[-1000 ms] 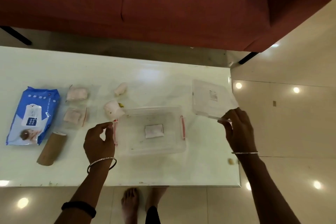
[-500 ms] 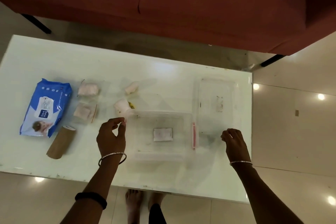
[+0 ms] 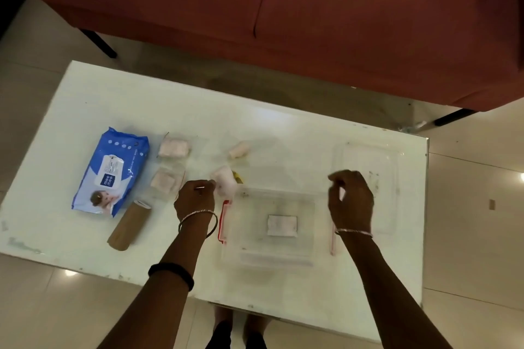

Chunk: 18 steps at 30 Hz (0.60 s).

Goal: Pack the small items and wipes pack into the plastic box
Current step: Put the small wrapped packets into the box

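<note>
A clear plastic box with red latches sits open at the table's front middle, one small white packet lying inside. Its clear lid lies flat at the right. A blue wipes pack rests at the left, with a brown roll in front of it. Small pale items lie between: two bagged pads, a small roll and a white bundle. My left hand hovers beside the bundle, fingers curled, holding nothing. My right hand hangs empty over the box's right end.
The white table ends close on the right, past the lid. A red sofa stands behind it. Tiled floor surrounds it, and my feet show under the near edge.
My right hand has let go of the lid, which now lies flat on the table, and moved left over the box. My left hand has shifted up toward the white bundle.
</note>
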Each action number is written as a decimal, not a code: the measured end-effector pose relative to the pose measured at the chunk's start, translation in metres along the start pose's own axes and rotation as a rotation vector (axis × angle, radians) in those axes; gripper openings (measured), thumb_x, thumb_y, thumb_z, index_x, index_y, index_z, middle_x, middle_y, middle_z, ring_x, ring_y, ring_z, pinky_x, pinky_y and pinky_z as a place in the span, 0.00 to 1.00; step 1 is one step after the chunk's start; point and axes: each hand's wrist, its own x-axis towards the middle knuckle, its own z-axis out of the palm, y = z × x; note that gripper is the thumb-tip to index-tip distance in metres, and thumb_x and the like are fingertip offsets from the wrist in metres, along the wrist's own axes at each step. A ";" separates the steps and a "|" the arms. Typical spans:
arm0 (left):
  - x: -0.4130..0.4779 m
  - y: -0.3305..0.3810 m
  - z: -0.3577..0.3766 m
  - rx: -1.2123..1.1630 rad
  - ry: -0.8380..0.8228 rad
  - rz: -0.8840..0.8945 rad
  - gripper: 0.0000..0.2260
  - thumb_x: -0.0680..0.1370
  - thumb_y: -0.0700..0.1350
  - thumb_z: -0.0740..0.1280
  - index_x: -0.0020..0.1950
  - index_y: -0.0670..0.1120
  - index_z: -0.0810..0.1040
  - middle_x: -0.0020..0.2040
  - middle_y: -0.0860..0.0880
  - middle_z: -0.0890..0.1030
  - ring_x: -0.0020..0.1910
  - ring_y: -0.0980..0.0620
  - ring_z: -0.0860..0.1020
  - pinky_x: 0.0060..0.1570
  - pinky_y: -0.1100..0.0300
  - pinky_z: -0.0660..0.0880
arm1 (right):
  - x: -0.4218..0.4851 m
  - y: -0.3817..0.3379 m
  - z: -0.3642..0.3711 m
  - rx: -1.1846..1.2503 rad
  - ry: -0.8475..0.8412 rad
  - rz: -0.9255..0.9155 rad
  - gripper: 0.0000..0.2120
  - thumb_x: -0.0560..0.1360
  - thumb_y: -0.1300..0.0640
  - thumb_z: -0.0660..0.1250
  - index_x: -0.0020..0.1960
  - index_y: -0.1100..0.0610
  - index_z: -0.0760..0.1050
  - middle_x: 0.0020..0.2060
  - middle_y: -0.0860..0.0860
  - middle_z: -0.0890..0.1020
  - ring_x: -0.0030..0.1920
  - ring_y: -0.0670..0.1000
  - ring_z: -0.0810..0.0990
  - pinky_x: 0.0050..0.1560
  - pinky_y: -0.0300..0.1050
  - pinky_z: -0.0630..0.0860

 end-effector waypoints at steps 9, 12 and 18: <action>0.036 0.006 0.025 0.168 -0.261 -0.130 0.28 0.66 0.60 0.75 0.56 0.40 0.80 0.52 0.40 0.84 0.52 0.41 0.81 0.45 0.56 0.75 | 0.065 -0.112 0.110 -0.050 -0.479 0.372 0.22 0.75 0.39 0.63 0.49 0.58 0.79 0.48 0.56 0.84 0.56 0.59 0.79 0.51 0.47 0.73; 0.045 0.006 0.028 0.156 -0.265 -0.119 0.28 0.64 0.59 0.76 0.56 0.41 0.81 0.52 0.41 0.84 0.52 0.42 0.81 0.42 0.59 0.71 | 0.077 -0.120 0.141 0.062 -0.554 0.632 0.29 0.70 0.32 0.65 0.45 0.61 0.78 0.45 0.57 0.84 0.45 0.58 0.82 0.40 0.43 0.73; 0.060 -0.002 0.024 0.108 -0.278 -0.059 0.24 0.64 0.58 0.76 0.50 0.42 0.82 0.48 0.43 0.85 0.47 0.43 0.81 0.45 0.56 0.75 | 0.076 -0.128 0.176 0.145 -0.467 0.786 0.30 0.61 0.37 0.76 0.50 0.60 0.79 0.49 0.57 0.83 0.47 0.58 0.81 0.42 0.45 0.73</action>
